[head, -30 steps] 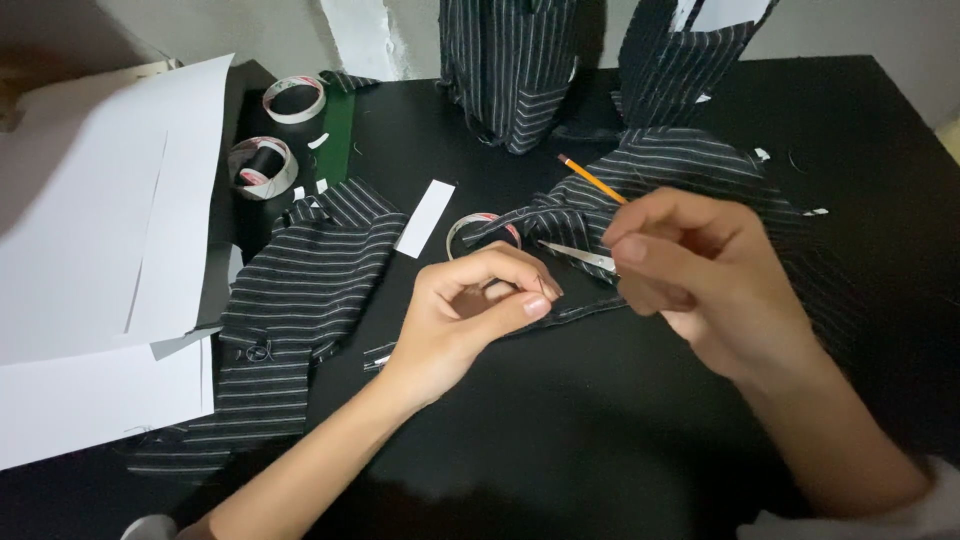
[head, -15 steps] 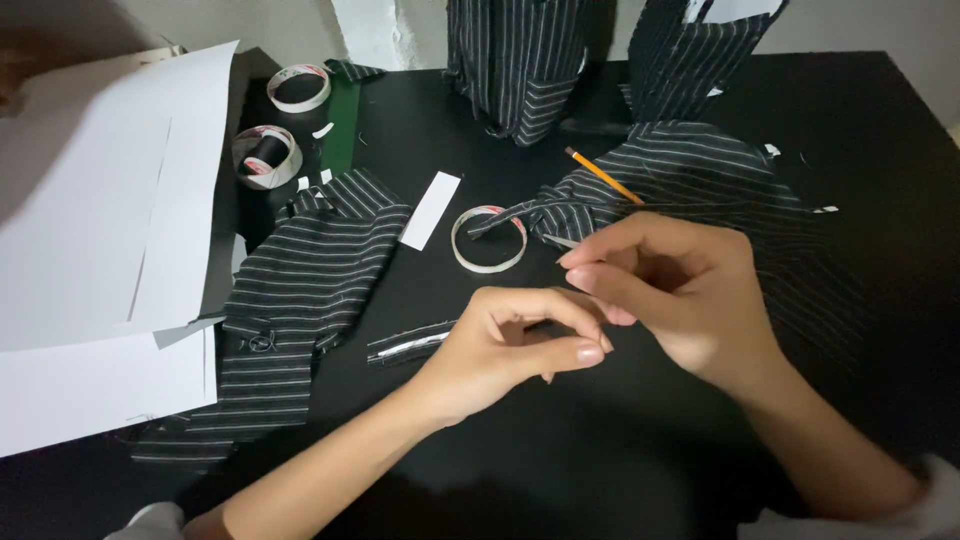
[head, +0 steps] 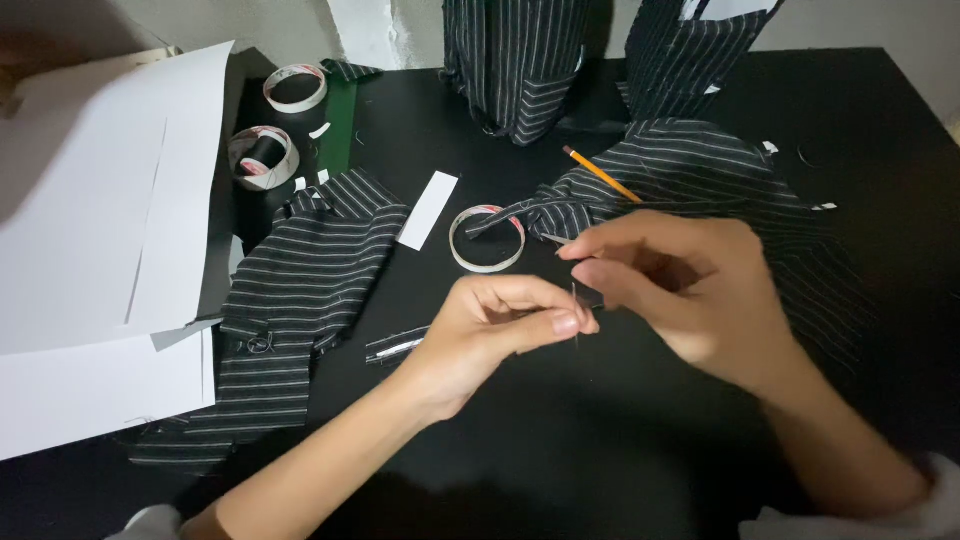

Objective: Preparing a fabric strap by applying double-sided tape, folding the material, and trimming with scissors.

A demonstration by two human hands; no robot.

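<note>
- Left hand (head: 500, 325): fingers curled in, thumb + index pinched tight at the tips, on a thin needle (head: 574, 300) that sticks up just above the pinch. Needle is small/blurry, so grip detail is limited.
- Right hand (head: 675, 290): fingers bunched narrow, tips right at the needle and touching the left fingertips. Can't tell if it holds thread or anything else – too fine to see.
- Both hands hover over the black table (head: 620, 450), centre of view, slightly right.
- Needle location: between the two sets of fingertips, above bare table, just below the tape ring.
- Tape ring (head: 487, 238): white, flat on table just beyond the hands; a striped fabric strip (head: 520, 212) lies across its far edge.
- Striped fabric pile (head: 700, 175): dark w/ white pinstripes, behind the right hand, partly under it.
- Pencil (head: 600, 174): yellow, lying on that pile's left edge, diagonal.
- Striped sleeve piece (head: 300, 290): flat, left of the hands, well apart.
- White paper slip (head: 428, 209): between sleeve piece and tape ring.
- Small dark strip w/ shiny bit (head: 398, 346): just left of left wrist.
- White paper sheets (head: 100, 240): big, far left, overlapping.
- Two more tape rolls (head: 265, 157) (head: 296, 87): far left, by the sheets.
</note>
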